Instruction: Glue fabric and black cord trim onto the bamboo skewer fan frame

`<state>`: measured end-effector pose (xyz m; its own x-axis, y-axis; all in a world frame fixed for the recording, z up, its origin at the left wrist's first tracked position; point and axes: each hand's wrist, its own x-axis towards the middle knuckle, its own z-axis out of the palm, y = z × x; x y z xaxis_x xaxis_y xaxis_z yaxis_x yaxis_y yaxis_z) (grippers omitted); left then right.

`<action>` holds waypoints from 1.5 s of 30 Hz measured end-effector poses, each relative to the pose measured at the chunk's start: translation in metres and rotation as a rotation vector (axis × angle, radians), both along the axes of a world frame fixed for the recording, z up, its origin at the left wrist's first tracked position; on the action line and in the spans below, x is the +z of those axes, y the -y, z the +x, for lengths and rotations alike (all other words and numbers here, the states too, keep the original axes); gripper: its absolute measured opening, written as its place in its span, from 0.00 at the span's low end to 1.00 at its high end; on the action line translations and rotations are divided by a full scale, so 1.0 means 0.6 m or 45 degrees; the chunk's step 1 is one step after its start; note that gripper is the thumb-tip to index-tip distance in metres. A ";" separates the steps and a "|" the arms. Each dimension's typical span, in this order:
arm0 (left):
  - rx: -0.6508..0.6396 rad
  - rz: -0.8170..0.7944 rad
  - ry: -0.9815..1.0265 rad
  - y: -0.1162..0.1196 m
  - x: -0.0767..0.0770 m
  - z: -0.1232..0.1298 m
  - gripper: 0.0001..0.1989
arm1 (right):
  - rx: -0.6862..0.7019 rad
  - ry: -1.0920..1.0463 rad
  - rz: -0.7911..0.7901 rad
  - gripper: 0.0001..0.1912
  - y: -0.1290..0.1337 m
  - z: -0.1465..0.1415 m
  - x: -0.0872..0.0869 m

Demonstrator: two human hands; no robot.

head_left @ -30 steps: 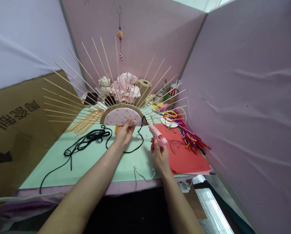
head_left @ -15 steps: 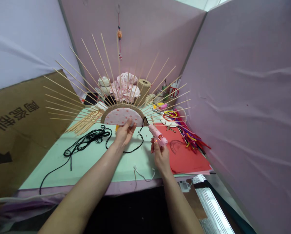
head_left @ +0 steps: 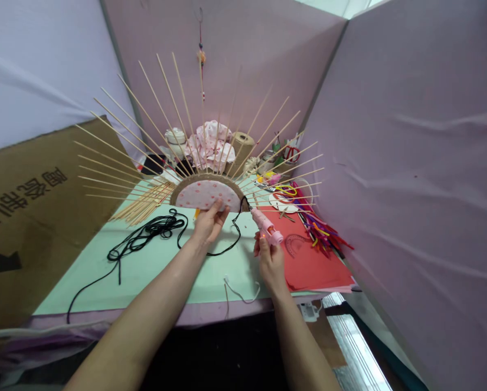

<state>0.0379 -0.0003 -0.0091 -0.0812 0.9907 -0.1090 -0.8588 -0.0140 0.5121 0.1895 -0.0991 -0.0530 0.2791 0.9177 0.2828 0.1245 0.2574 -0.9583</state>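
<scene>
My left hand (head_left: 211, 220) grips the lower edge of a half-round fan base (head_left: 205, 193), covered in white cloth with pink dots and rimmed in brown. Thin wooden sticks (head_left: 145, 130) spread outward from its curved rim. My right hand (head_left: 269, 252) is closed around a pink glue gun (head_left: 267, 226), its nozzle at the base's right corner. Black cord (head_left: 240, 225) touches that corner, loops down under my left wrist and joins a tangled heap (head_left: 154, 231) at the left.
Loose sticks (head_left: 143, 203) lie left of the base. Red paper (head_left: 312, 266) and colourful pipe cleaners (head_left: 320, 231) are at the right. Behind stand a twine roll (head_left: 242, 146), crumpled dotted cloth (head_left: 211, 144) and a white jar (head_left: 175, 138). A cardboard sheet (head_left: 56, 217) leans at the left.
The glue gun and my right hand have shifted slightly right and down. The fan's right-hand sticks have swung a little to the right. My left hand keeps its hold.
</scene>
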 end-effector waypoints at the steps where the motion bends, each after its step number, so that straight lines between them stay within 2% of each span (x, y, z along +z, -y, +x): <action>1: 0.000 -0.002 0.002 0.000 0.001 0.000 0.15 | 0.001 0.002 0.000 0.22 0.000 0.000 0.000; 12: -0.019 -0.028 -0.004 0.005 0.010 0.002 0.16 | 0.002 0.022 -0.007 0.22 0.000 0.001 -0.002; 36: -0.011 -0.045 -0.001 0.006 0.010 0.002 0.17 | -0.003 0.054 -0.010 0.21 0.000 0.003 -0.007; 45: -0.007 -0.041 -0.004 0.006 0.009 0.002 0.15 | -0.015 0.057 -0.027 0.23 0.004 0.000 0.001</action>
<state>0.0393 -0.0038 -0.0034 -0.0761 0.9872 -0.1404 -0.8574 0.0071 0.5146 0.1894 -0.1014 -0.0522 0.2778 0.9203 0.2756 0.1701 0.2352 -0.9570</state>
